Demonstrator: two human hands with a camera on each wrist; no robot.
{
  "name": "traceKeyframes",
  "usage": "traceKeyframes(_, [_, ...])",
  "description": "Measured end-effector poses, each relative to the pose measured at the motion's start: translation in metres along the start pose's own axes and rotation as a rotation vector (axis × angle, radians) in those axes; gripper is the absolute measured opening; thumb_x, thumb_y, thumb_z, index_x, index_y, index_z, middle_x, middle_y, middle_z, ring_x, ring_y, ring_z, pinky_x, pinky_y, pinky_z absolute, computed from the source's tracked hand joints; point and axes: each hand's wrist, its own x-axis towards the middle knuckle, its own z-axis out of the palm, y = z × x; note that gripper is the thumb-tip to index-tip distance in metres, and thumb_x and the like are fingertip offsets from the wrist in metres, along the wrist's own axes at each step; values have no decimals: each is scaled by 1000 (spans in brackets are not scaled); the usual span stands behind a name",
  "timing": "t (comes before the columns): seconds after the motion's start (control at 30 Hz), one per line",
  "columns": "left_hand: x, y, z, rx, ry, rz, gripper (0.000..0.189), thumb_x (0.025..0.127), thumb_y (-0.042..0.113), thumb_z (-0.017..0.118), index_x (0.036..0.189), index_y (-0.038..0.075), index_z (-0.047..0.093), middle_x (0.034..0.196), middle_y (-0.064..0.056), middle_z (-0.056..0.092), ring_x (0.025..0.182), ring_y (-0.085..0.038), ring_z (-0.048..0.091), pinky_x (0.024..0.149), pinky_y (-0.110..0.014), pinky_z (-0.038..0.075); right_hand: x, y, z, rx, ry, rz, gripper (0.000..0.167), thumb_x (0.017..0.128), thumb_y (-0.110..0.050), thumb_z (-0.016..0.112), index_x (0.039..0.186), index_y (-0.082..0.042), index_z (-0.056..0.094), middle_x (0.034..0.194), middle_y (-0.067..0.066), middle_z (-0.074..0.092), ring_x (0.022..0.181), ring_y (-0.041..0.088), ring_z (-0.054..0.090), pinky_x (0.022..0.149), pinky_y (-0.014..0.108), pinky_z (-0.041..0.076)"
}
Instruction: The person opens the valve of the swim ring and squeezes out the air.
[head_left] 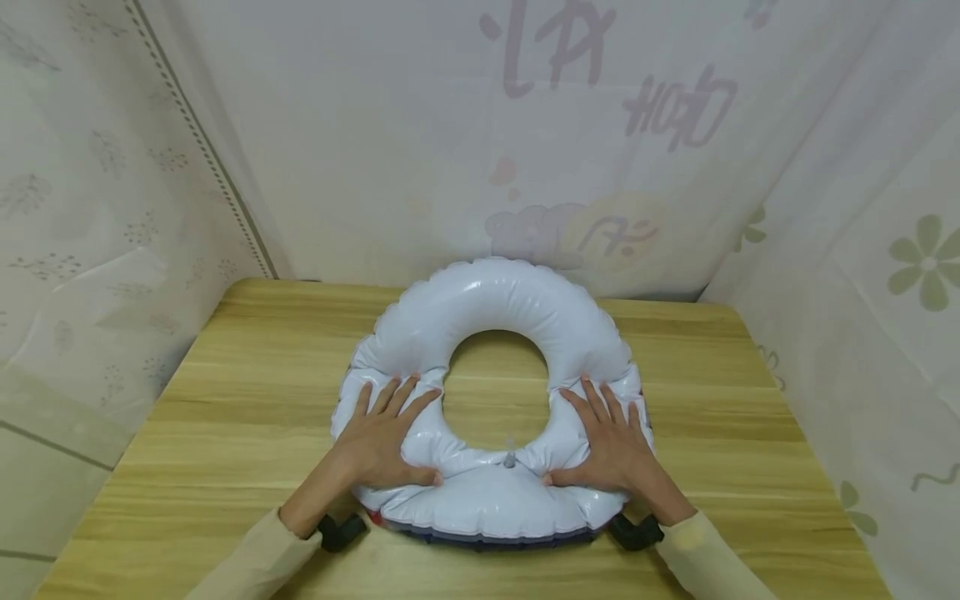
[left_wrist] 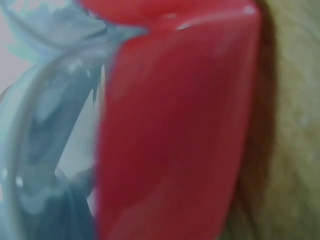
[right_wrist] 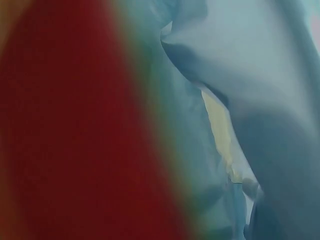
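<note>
An inflated swim ring [head_left: 498, 292], white on top, lies flat on the wooden table. My left hand [head_left: 382, 442] presses on the ring's left side with fingers spread, and the white surface creases beneath it. On the right side my right hand [head_left: 611, 442] presses the same way, thumb pointing inward. Between the two thumbs, at the inner edge, a clear air valve [head_left: 510, 458] sticks up. Close up in the left wrist view is a red part of the ring's underside [left_wrist: 170, 135]. Blurred red [right_wrist: 75, 130] and pale blue-white folds [right_wrist: 270, 100] fill the right wrist view.
The wooden table [head_left: 720, 433] extends on both sides of the ring. Pale printed curtains [head_left: 360, 150] hang behind the table and along its left and right sides. A black wrist camera [head_left: 341, 532] sits below the left wrist, another [head_left: 636, 532] below the right.
</note>
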Motion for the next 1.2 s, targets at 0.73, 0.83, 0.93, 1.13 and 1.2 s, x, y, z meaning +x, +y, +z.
traceKeyframes(0.73, [2,3,-3,42,-4,-8,115,69,82,72,162,27,32,171,-15,22,157,-42,21,122,-73,9,3,-2,3,-26,8,-1,131,55,-92,72,162,-29,28,174,13,12,159,45,10,115,82,10])
traceKeyframes(0.83, [2,3,-2,50,-6,-9,114,70,82,71,162,28,32,171,-15,21,157,-42,21,122,-73,9,3,-2,2,-37,12,-7,128,57,-91,71,162,-29,30,174,13,12,158,45,12,115,83,11])
traceKeyframes(0.93, [3,3,-2,51,-14,-8,113,71,82,70,162,28,31,172,-15,19,157,-42,20,123,-72,8,4,-2,2,-38,0,-5,126,59,-90,71,163,-30,29,174,13,11,159,45,11,115,82,10])
traceKeyframes(1.13, [4,4,-3,33,-49,-1,114,73,80,70,164,27,27,173,-16,13,159,-43,15,123,-72,3,3,-3,1,-48,-11,-1,125,62,-89,69,163,-30,27,174,13,8,159,45,9,115,82,10])
traceKeyframes(1.2, [4,4,-3,33,-61,1,114,74,80,69,164,26,25,173,-16,11,159,-42,13,123,-71,2,3,-3,2,-48,-14,-1,124,63,-89,69,163,-30,28,174,13,8,159,45,8,115,82,10])
